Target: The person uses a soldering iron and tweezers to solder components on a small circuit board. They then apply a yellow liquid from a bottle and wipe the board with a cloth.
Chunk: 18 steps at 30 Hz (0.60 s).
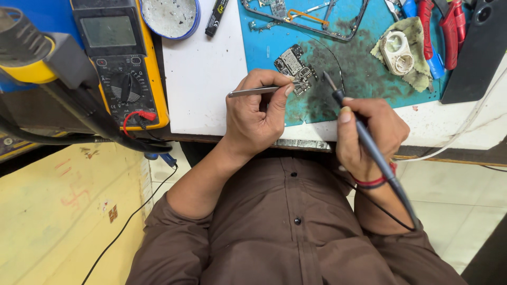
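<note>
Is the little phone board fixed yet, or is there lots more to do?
Done: the phone frame lies opened up on the blue mat, and the circuit board is out of it. In hand: the left hand holds tweezers to the board, and the right hand aims a soldering iron near it. Left: the board is not back in the frame.

A white table (203, 79) runs across the top of the view, its near edge worn and dark along the front. A stained blue mat (364, 68) covers its right half. Below the edge, pale floor tiles (465, 211) show on the right and a narrow strip of them on the left, beside a scuffed yellow surface (58, 216) marked with faint red. The light is even and bright.
</note>
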Each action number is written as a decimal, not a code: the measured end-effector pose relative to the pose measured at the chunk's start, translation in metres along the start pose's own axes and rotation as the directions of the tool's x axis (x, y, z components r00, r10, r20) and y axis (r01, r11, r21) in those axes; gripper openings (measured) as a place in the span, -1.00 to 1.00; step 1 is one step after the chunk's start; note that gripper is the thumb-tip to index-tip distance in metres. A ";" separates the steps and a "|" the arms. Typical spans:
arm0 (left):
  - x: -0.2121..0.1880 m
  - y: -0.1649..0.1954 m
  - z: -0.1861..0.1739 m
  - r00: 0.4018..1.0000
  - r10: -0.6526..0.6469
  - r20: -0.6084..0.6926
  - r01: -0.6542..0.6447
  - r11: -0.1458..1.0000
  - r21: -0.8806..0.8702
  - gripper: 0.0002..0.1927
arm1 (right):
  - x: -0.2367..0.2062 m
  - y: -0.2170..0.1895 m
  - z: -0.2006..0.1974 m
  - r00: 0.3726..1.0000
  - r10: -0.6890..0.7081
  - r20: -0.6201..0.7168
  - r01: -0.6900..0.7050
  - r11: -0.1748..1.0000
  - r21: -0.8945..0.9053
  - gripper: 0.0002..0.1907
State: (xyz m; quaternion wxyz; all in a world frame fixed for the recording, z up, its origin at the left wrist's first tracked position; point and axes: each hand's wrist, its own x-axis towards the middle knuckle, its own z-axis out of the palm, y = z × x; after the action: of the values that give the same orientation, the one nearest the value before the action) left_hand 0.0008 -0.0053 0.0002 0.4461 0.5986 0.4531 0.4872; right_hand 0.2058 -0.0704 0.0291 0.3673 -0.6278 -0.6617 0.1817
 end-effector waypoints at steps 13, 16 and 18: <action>-0.006 -0.005 0.002 0.997 -0.006 -0.080 -0.003 0.994 -0.111 -0.90 | 0.024 -0.019 0.024 0.991 -0.135 0.011 0.135 0.980 -0.144 -0.66; -0.008 -0.009 0.002 0.993 0.001 -0.116 -0.022 0.984 -0.174 -0.87 | 0.036 -0.017 0.030 0.980 -0.192 0.060 0.200 0.954 -0.223 -0.49; -0.010 -0.010 0.000 0.989 0.017 -0.144 -0.031 0.995 -0.097 -0.86 | 0.042 -0.016 0.033 0.978 -0.178 0.111 0.198 0.957 -0.211 -0.51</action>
State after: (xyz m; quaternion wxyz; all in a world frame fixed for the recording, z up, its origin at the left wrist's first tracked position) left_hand -0.0013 -0.0128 -0.0115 0.4355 0.5449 0.4519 0.5561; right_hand 0.1733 -0.0254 0.0292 0.2803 -0.5900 -0.7506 0.0995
